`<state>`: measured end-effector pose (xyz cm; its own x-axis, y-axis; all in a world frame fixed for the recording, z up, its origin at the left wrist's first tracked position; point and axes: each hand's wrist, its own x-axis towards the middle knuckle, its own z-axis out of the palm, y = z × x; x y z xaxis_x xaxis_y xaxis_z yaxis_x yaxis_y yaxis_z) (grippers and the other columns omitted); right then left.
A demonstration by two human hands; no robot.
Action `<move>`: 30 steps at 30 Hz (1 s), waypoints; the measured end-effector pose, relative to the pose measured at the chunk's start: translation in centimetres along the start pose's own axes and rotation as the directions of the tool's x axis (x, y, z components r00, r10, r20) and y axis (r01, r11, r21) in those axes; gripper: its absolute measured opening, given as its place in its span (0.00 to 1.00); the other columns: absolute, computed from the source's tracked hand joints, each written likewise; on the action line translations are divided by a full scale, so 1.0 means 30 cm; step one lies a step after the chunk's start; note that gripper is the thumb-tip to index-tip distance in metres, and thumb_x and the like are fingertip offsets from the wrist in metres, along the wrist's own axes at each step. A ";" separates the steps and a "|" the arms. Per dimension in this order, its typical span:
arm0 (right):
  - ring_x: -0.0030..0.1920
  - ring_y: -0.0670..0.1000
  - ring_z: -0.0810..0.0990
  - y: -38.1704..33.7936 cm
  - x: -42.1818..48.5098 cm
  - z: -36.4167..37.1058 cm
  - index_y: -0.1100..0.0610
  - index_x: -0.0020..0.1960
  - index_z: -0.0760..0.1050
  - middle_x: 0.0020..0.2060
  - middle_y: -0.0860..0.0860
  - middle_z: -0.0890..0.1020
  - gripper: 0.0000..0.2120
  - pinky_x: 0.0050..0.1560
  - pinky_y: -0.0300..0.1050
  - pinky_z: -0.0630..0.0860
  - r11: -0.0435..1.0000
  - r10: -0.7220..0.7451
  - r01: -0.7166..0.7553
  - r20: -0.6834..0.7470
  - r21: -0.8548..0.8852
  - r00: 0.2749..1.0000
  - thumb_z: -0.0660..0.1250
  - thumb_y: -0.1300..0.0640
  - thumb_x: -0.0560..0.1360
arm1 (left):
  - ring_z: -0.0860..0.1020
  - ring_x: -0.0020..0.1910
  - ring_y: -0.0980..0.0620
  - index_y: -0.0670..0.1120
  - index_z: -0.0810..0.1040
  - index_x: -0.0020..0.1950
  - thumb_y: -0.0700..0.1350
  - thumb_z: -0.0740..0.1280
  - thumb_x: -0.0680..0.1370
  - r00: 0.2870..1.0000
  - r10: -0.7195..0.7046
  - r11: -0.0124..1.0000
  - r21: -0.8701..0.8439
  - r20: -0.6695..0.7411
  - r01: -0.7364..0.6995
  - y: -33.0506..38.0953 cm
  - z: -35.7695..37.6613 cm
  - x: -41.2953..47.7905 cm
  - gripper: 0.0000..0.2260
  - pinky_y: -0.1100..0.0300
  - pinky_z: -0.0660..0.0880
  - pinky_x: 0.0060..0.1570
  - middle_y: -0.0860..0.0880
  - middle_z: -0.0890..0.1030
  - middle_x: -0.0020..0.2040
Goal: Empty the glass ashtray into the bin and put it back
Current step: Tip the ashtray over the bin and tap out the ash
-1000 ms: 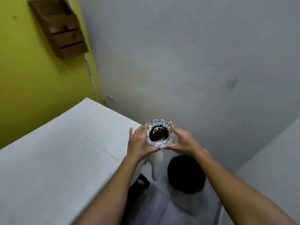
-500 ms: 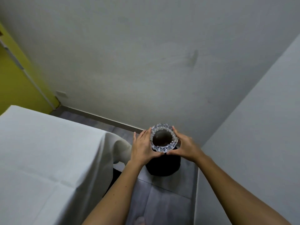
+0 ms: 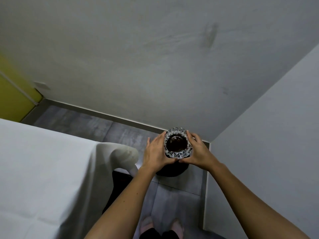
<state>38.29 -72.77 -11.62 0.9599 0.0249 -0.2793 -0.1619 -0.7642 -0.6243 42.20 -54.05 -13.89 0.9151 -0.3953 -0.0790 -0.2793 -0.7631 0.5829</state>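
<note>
The cut-glass ashtray (image 3: 177, 153) is round with a faceted rim and holds something dark brown in its bowl. My left hand (image 3: 155, 152) grips its left side and my right hand (image 3: 198, 152) grips its right side, keeping it level and upright. Directly beneath it on the floor stands the black bin (image 3: 170, 170), mostly hidden by my hands and the ashtray; only its lower near edge shows. The bin sits in the corner where two walls meet.
A table under a white cloth (image 3: 43, 169) fills the left, its corner draped near my left wrist. Grey tiled floor (image 3: 176, 199) lies below, with my feet (image 3: 160, 226) at the bottom. A pale wall (image 3: 267, 152) closes the right side; a yellow wall (image 3: 13, 97) stands far left.
I have turned away from the table toward the corner. The ashtray, still held level in both hands, has travelled from above the table's edge to above the black bin.
</note>
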 end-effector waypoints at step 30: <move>0.74 0.50 0.62 0.854 0.481 0.566 0.51 0.76 0.56 0.75 0.53 0.64 0.27 0.71 0.43 0.59 0.947 0.099 -0.043 -0.164 0.318 0.981 0.59 0.60 0.80 | 0.59 0.77 0.54 0.48 0.54 0.78 0.61 0.76 0.65 0.993 -0.083 0.996 0.006 -0.081 0.084 -0.427 0.979 0.340 0.50 0.51 0.42 0.77 0.49 0.66 0.75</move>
<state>44.12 -81.04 -44.04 0.9636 -0.1571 -0.2165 -0.2671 -0.5203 -0.8112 46.58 -63.33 -45.93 0.9559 -0.2873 -0.0612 -0.2031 -0.7969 0.5689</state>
